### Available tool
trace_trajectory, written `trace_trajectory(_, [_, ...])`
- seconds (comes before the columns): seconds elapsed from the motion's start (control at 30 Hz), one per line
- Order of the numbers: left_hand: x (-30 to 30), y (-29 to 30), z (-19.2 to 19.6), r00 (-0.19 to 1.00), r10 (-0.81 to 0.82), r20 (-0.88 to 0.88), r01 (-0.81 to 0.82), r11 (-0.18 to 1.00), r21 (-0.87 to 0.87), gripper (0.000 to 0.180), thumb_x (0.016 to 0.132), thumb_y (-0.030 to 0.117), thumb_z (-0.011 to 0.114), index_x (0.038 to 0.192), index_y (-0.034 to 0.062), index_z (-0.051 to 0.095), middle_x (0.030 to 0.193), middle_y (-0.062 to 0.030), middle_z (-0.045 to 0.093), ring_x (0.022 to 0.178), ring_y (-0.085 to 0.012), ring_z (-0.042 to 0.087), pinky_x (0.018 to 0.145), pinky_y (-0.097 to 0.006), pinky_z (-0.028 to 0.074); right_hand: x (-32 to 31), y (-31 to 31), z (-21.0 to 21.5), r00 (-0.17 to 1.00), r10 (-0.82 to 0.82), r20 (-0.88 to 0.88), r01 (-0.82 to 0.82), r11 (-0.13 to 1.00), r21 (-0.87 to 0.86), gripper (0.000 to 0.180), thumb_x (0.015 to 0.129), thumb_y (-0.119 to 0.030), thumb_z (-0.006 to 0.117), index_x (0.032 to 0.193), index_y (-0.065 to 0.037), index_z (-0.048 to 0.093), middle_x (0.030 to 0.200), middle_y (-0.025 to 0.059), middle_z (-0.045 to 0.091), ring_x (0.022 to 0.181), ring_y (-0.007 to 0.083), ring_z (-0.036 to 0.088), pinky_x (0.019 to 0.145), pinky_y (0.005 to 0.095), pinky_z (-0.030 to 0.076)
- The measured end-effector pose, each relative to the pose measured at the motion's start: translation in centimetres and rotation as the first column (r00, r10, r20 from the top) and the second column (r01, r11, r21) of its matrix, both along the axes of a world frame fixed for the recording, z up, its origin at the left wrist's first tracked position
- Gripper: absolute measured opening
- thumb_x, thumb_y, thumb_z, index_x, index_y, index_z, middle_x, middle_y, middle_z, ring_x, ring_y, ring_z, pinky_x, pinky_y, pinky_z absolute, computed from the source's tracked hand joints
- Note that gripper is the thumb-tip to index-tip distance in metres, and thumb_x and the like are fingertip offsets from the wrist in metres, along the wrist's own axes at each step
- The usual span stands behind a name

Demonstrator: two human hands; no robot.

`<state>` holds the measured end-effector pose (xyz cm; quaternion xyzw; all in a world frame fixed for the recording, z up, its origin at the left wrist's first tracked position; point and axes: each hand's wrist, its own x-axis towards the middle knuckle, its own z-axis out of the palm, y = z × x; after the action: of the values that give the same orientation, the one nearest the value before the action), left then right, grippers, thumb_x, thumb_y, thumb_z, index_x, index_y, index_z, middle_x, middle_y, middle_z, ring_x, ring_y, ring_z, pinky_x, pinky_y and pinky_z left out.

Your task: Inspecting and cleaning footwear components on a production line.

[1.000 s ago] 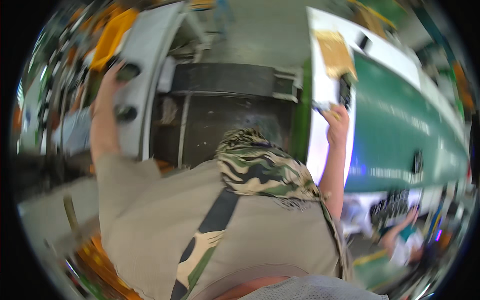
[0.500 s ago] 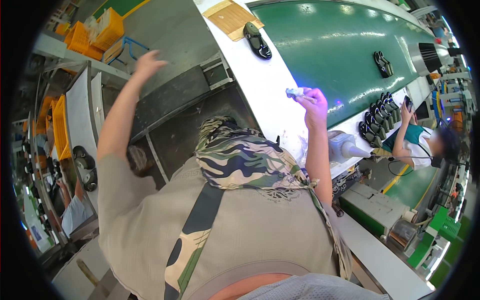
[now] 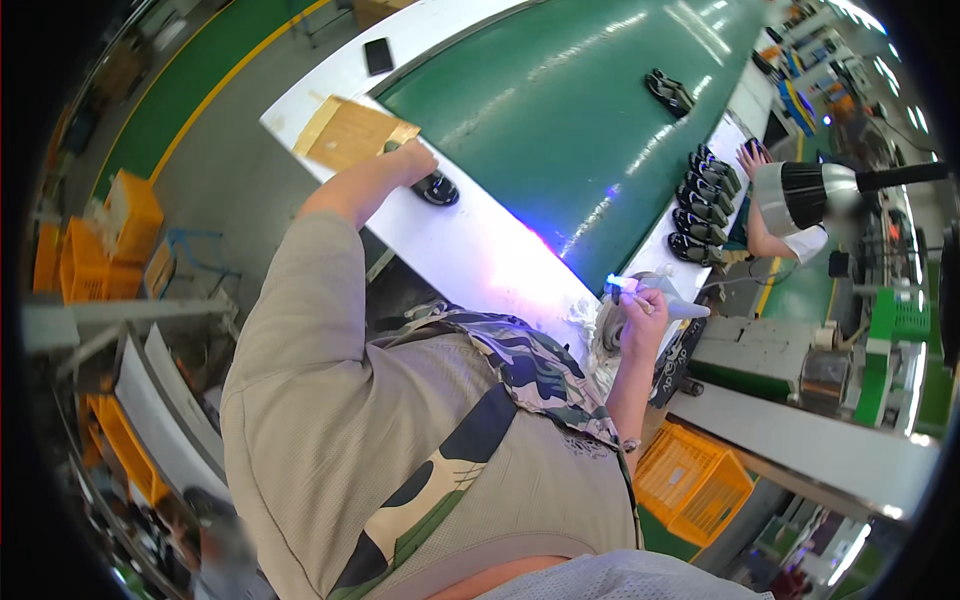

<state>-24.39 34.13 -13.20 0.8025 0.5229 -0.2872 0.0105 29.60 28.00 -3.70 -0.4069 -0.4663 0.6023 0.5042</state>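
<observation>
At the near edge of the white worktop (image 3: 385, 222), my left hand (image 3: 410, 162) reaches across and grips the back end of a glossy black sandal (image 3: 437, 190). The fingers cover that end of the sandal. My right hand (image 3: 645, 308) is raised over the worktop's right part, with fingers pinched around a small pale, wad-like piece (image 3: 622, 284). Bluish light falls on this piece, and its exact kind cannot be made out. Just behind the right hand lies a grey-white container with a cone-shaped nozzle (image 3: 685, 308), partly hidden.
A brown cardboard sheet (image 3: 350, 135) and a dark flat device (image 3: 378, 56) lie on the worktop. Beyond runs a green conveyor belt (image 3: 530, 110) carrying a sandal pair (image 3: 668, 92). Several black sandals (image 3: 700, 210) line its far side, near a co-worker's hand (image 3: 752, 158). A lamp (image 3: 800, 195) hangs right.
The view has turned toward the worktop. My left hand has come from open air over the floor onto the sandal. My right hand still pinches the pale piece, now nearer the nozzled container.
</observation>
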Motion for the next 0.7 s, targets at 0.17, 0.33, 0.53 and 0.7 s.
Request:
trace_trajectory(0.17, [-0.5, 3.5, 0.5, 0.993, -0.100, -0.070, 0.077, 0.958, -0.275, 0.044, 0.058, 0.019, 0.085, 0.098, 0.0059, 0.072, 0.094, -0.0148, 0.072, 0.094, -0.0323, 0.069, 0.083, -0.042, 0.054, -1.8, -0.1, -0.9, 0.960, -0.264, 0.095, 0.269, 0.962, -0.048, 0.019, 0.081, 0.004, 0.071, 0.087, -0.006, 0.055, 0.085, 0.0043, 0.062, 0.077, 0.0144, 0.062, 0.073, 0.0283, 0.051])
trace_trajectory(0.33, [-0.8, 6.9, 3.8, 0.553, 0.585, 0.594, -0.512, 0.800, -0.311, 0.055, 0.053, 0.028, 0.091, 0.094, -0.0033, 0.073, 0.094, -0.0164, 0.072, 0.087, -0.0255, 0.071, 0.079, -0.036, 0.056, -3.5, 1.8, -1.1, 0.937, -0.336, 0.091, 0.344, 0.933, -0.102, 0.019, 0.082, 0.001, 0.072, 0.087, -0.006, 0.055, 0.082, 0.0044, 0.063, 0.073, 0.0136, 0.061, 0.067, 0.0287, 0.051])
trace_trajectory(0.53, [6.6, 5.7, 9.2, -0.701, 0.403, 0.588, 0.009, 0.830, -0.557, 0.053, 0.066, 0.017, 0.089, 0.110, 0.0010, 0.064, 0.102, -0.0081, 0.069, 0.094, -0.0189, 0.066, 0.084, -0.033, 0.053, -3.1, 6.9, -1.0, 0.930, -0.330, 0.164, 0.346, 0.934, -0.086, 0.024, 0.078, -0.003, 0.078, 0.089, -0.006, 0.057, 0.079, -0.0010, 0.057, 0.070, 0.0099, 0.056, 0.062, 0.0262, 0.047])
trace_trajectory(0.7, [13.6, 0.2, 15.5, -0.135, -0.441, 0.887, -0.267, 0.879, 0.396, 0.057, 0.063, 0.013, 0.090, 0.112, 0.0018, 0.062, 0.112, -0.0126, 0.070, 0.102, -0.0238, 0.069, 0.090, -0.035, 0.055, -4.5, 11.6, 2.2, 0.959, -0.233, 0.163, 0.231, 0.972, 0.029, 0.023, 0.076, -0.002, 0.078, 0.087, -0.006, 0.059, 0.078, -0.0020, 0.057, 0.072, 0.0093, 0.058, 0.063, 0.0269, 0.048])
